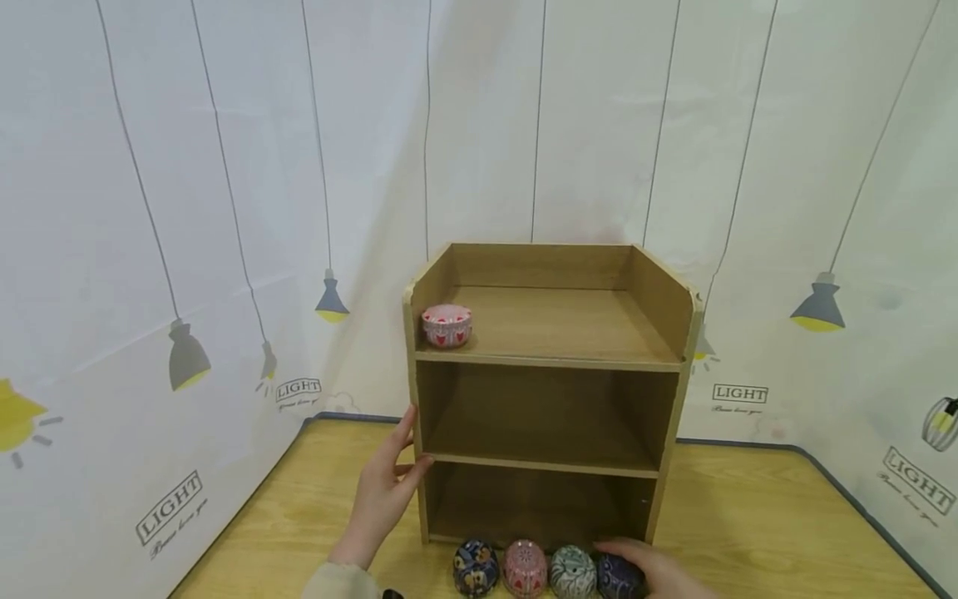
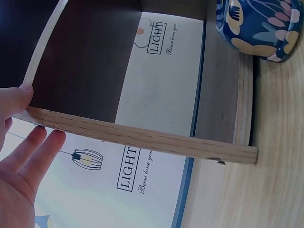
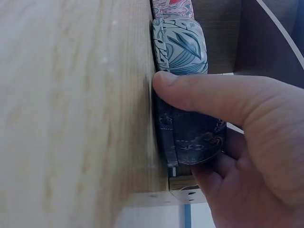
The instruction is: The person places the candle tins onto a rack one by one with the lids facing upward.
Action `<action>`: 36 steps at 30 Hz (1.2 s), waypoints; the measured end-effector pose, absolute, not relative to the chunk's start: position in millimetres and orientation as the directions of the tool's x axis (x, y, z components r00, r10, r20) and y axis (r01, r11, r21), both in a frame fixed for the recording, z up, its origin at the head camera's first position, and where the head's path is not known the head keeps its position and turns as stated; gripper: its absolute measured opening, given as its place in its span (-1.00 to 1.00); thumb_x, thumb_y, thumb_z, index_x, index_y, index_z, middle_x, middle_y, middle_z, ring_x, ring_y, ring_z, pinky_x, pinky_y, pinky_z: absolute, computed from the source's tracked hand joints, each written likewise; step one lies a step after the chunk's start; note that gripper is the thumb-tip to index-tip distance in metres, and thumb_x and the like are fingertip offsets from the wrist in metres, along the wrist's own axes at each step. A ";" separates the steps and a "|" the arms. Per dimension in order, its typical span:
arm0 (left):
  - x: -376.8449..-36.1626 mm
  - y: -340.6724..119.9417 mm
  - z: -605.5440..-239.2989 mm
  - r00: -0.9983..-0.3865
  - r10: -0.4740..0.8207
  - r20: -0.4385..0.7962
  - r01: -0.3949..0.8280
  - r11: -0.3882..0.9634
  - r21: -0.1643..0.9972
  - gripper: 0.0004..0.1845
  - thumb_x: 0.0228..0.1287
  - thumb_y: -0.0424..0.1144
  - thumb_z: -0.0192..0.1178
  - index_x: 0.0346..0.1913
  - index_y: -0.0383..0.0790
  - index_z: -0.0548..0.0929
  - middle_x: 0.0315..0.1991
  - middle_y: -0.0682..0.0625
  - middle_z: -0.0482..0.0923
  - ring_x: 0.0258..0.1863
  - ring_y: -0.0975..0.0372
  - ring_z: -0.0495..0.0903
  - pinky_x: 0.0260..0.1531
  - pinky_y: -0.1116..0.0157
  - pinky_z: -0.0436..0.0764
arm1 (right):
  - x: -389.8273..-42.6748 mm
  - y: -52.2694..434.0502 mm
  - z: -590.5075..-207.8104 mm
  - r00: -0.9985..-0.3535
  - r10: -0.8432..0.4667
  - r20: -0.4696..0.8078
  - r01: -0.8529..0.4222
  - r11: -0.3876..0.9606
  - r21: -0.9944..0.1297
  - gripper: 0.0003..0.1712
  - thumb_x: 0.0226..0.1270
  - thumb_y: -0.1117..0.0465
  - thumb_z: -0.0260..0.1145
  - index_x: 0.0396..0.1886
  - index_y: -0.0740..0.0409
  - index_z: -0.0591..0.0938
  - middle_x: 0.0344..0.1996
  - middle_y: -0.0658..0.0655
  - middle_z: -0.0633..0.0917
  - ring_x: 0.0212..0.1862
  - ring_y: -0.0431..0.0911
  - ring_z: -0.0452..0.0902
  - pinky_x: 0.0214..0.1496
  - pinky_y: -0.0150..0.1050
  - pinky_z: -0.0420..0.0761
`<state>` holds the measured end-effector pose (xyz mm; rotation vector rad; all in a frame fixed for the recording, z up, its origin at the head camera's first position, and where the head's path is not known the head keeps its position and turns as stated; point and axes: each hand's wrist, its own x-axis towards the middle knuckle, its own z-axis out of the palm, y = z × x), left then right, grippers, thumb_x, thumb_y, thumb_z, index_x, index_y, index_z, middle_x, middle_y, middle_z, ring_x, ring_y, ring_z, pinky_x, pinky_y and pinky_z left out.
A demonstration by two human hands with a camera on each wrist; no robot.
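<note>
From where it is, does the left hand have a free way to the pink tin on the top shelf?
Probably yes: the left hand rests on the shelf unit's left edge, and the pink tin sits above it at the open front, nothing between.

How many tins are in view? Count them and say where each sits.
5. A pink tin sits on the shelf unit's top shelf, at left. Four stand in a row on the table before the unit: blue floral, pink, green, and dark blue under the right hand.

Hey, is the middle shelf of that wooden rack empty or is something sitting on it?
Empty. The middle shelf shows only bare board; the one tin on the rack sits on the top shelf.
</note>
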<state>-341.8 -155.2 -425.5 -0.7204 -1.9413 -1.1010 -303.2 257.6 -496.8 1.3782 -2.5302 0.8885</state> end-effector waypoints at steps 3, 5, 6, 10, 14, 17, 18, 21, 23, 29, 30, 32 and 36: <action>-343.0 -155.5 -423.8 -0.532 0.097 0.841 0.769 0.472 0.431 -0.12 0.07 -0.54 0.38 0.47 -0.11 0.27 0.30 -0.15 0.42 0.01 -0.04 0.59 -0.38 0.34 0.71 | -302.6 255.7 -490.6 -0.627 -0.713 0.314 -0.749 0.443 -0.492 -0.29 0.16 0.08 0.48 0.23 0.32 0.48 0.11 0.29 0.57 0.15 -0.12 0.46 0.00 -0.27 0.58; -344.5 -155.2 -422.8 -0.520 0.102 0.848 0.778 0.466 0.421 -0.12 0.07 -0.54 0.38 0.47 -0.12 0.27 0.29 -0.16 0.42 0.00 -0.05 0.59 -0.38 0.32 0.71 | -301.5 254.5 -485.3 -0.667 -0.697 0.264 -0.706 0.478 -0.522 -0.26 0.14 0.05 0.49 0.23 0.33 0.49 0.10 0.31 0.57 0.13 -0.11 0.47 0.00 -0.28 0.58; -345.3 -154.9 -422.4 -0.513 0.104 0.852 0.784 0.460 0.416 -0.13 0.07 -0.54 0.38 0.47 -0.13 0.28 0.29 -0.16 0.43 0.00 -0.05 0.59 -0.38 0.32 0.72 | -300.7 253.8 -482.4 -0.686 -0.688 0.235 -0.682 0.497 -0.537 -0.25 0.14 0.04 0.50 0.23 0.33 0.48 0.10 0.30 0.57 0.13 -0.12 0.47 0.00 -0.29 0.57; -346.8 -152.9 -421.3 -0.507 0.111 0.855 0.797 0.438 0.416 -0.14 0.08 -0.54 0.37 0.46 -0.14 0.28 0.29 -0.16 0.43 0.00 -0.06 0.59 -0.38 0.31 0.72 | -297.9 252.5 -475.6 -0.717 -0.665 0.209 -0.660 0.550 -0.512 -0.24 0.09 -0.03 0.52 0.20 0.31 0.52 0.06 0.26 0.60 0.08 -0.10 0.50 0.00 -0.26 0.58; -345.8 -152.2 -420.0 -0.519 0.110 0.847 0.792 0.434 0.429 -0.15 0.10 -0.53 0.36 0.47 -0.13 0.27 0.30 -0.17 0.41 0.01 -0.07 0.59 -0.38 0.26 0.73 | -297.4 252.8 -473.7 -0.700 -0.669 0.248 -0.692 0.553 -0.464 -0.26 0.05 -0.07 0.54 0.14 0.26 0.57 0.01 0.20 0.63 0.03 -0.12 0.52 -0.03 -0.26 0.59; -345.9 -153.2 -419.7 -0.518 0.111 0.848 0.792 0.437 0.426 -0.14 0.10 -0.54 0.36 0.47 -0.13 0.27 0.31 -0.18 0.40 0.01 -0.07 0.59 -0.39 0.25 0.73 | -298.9 252.4 -473.5 -0.688 -0.677 0.262 -0.708 0.544 -0.451 -0.29 0.03 -0.04 0.56 0.10 0.26 0.59 -0.02 0.18 0.64 0.01 -0.14 0.52 -0.06 -0.27 0.60; -346.1 -153.6 -419.7 -0.518 0.110 0.848 0.791 0.439 0.426 -0.14 0.10 -0.54 0.36 0.47 -0.13 0.27 0.31 -0.18 0.40 0.00 -0.07 0.59 -0.39 0.24 0.73 | -299.3 251.9 -473.5 -0.689 -0.677 0.260 -0.706 0.545 -0.453 -0.32 0.02 0.00 0.56 0.10 0.25 0.59 -0.03 0.18 0.64 0.01 -0.14 0.52 -0.06 -0.28 0.59; -346.5 -154.6 -419.8 -0.522 0.106 0.846 0.786 0.446 0.429 -0.14 0.10 -0.54 0.36 0.47 -0.14 0.27 0.30 -0.18 0.41 0.00 -0.07 0.59 -0.38 0.26 0.73 | -299.6 250.3 -472.7 -0.699 -0.670 0.251 -0.694 0.550 -0.464 -0.35 -0.04 0.12 0.58 0.08 0.24 0.60 -0.04 0.17 0.63 0.00 -0.15 0.51 -0.07 -0.29 0.58; -345.9 -155.4 -420.2 -0.531 0.103 0.841 0.781 0.444 0.439 -0.14 0.10 -0.54 0.36 0.47 -0.13 0.27 0.30 -0.18 0.40 0.01 -0.07 0.59 -0.37 0.27 0.72 | -299.0 249.6 -471.4 -0.714 -0.662 0.230 -0.674 0.559 -0.484 -0.34 -0.07 0.15 0.58 0.08 0.23 0.60 -0.04 0.17 0.63 0.00 -0.16 0.51 -0.07 -0.30 0.58; -341.9 -156.7 -422.3 -0.550 0.101 0.829 0.768 0.451 0.455 -0.13 0.08 -0.55 0.36 0.47 -0.12 0.27 0.31 -0.21 0.39 0.01 -0.09 0.58 -0.38 0.28 0.72 | -296.2 250.1 -465.9 -0.720 -0.665 0.198 -0.652 0.553 -0.518 -0.33 0.06 -0.01 0.53 0.11 0.26 0.59 -0.02 0.22 0.63 -0.01 -0.16 0.52 -0.09 -0.30 0.60; -341.4 -156.7 -422.4 -0.551 0.102 0.828 0.766 0.455 0.454 -0.13 0.08 -0.55 0.37 0.47 -0.12 0.27 0.30 -0.20 0.40 0.01 -0.09 0.59 -0.38 0.27 0.72 | -295.7 250.6 -465.0 -0.717 -0.667 0.203 -0.657 0.549 -0.517 -0.32 0.07 -0.02 0.53 0.11 0.27 0.58 -0.02 0.22 0.63 -0.01 -0.17 0.52 -0.09 -0.30 0.60; -340.5 -156.6 -422.5 -0.549 0.106 0.829 0.766 0.461 0.448 -0.12 0.08 -0.54 0.37 0.47 -0.12 0.27 0.29 -0.20 0.41 0.01 -0.09 0.58 -0.38 0.27 0.72 | -294.9 251.8 -463.5 -0.710 -0.670 0.215 -0.666 0.542 -0.513 -0.31 0.08 -0.03 0.52 0.12 0.28 0.57 -0.02 0.23 0.63 -0.01 -0.18 0.52 -0.09 -0.30 0.61; -339.7 -156.7 -422.6 -0.548 0.099 0.830 0.765 0.462 0.450 -0.13 0.10 -0.53 0.36 0.47 -0.11 0.27 0.30 -0.17 0.41 0.01 -0.08 0.58 -0.38 0.26 0.72 | -295.1 253.1 -460.6 -0.694 -0.681 0.235 -0.687 0.527 -0.500 -0.31 0.05 0.03 0.54 0.12 0.30 0.56 -0.02 0.21 0.63 -0.01 -0.20 0.51 -0.09 -0.32 0.60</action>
